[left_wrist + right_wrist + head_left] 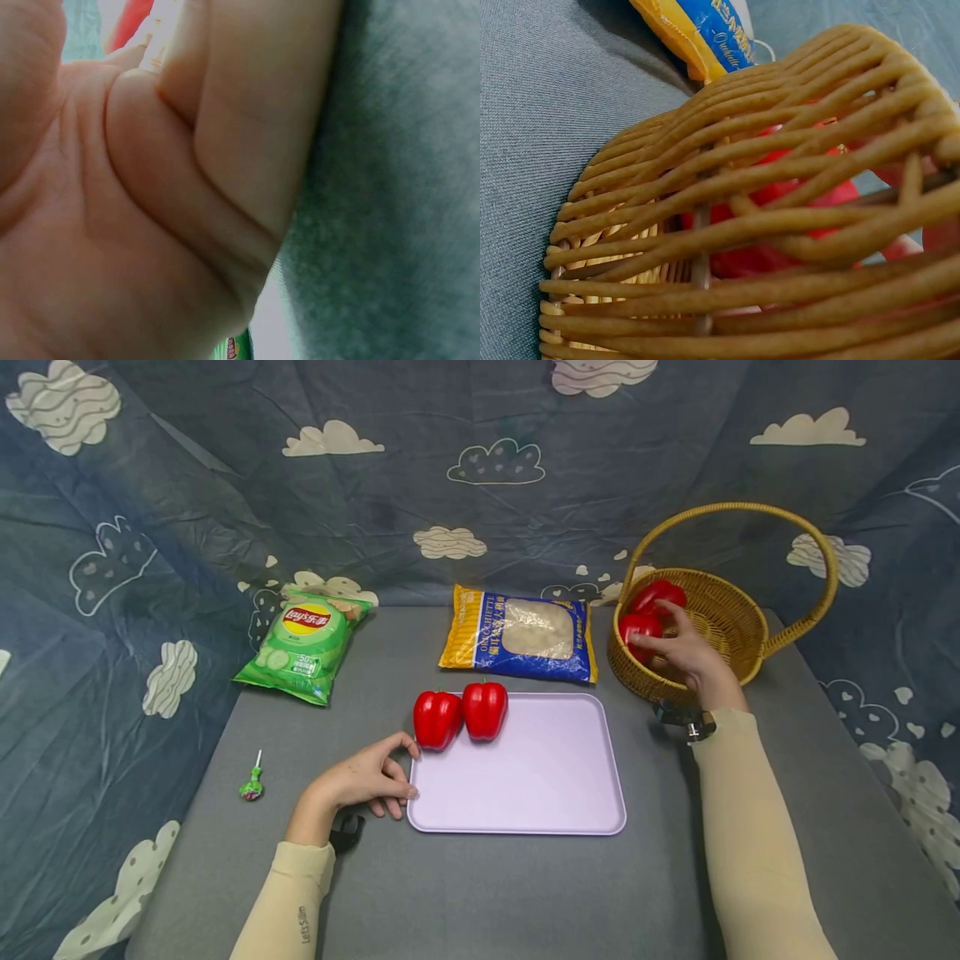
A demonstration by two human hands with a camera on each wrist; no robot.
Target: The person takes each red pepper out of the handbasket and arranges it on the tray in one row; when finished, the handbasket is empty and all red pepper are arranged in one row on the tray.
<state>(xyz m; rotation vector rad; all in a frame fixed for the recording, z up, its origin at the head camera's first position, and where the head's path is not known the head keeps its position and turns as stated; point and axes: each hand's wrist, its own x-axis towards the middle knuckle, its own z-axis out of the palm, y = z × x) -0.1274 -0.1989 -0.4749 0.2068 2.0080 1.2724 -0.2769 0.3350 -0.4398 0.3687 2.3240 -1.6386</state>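
Note:
A lilac tray [517, 785] lies flat on the table, with two red bell peppers [438, 720] side by side in its far left corner. My left hand [363, 779] is at the tray's left edge, bent fingertips touching the rim. In the left wrist view its palm [127, 225] fills most of the picture. On the right, my right hand [690, 652] reaches into a wicker basket [727, 602]. Thumb and fingers grip the nearer red bell pepper [640, 632] there, while another pepper [660, 595] lies just behind. Through the weave, the right wrist view shows red pepper [757, 251].
Behind the tray lies a blue and yellow pasta bag [525, 635]. A green chip bag [303, 647] rests at the back left, and a wrapped lollipop [252, 787] is left of my left hand. The basket's tall handle [738, 507] arches above its rim. Cloud-patterned cloth surrounds the table.

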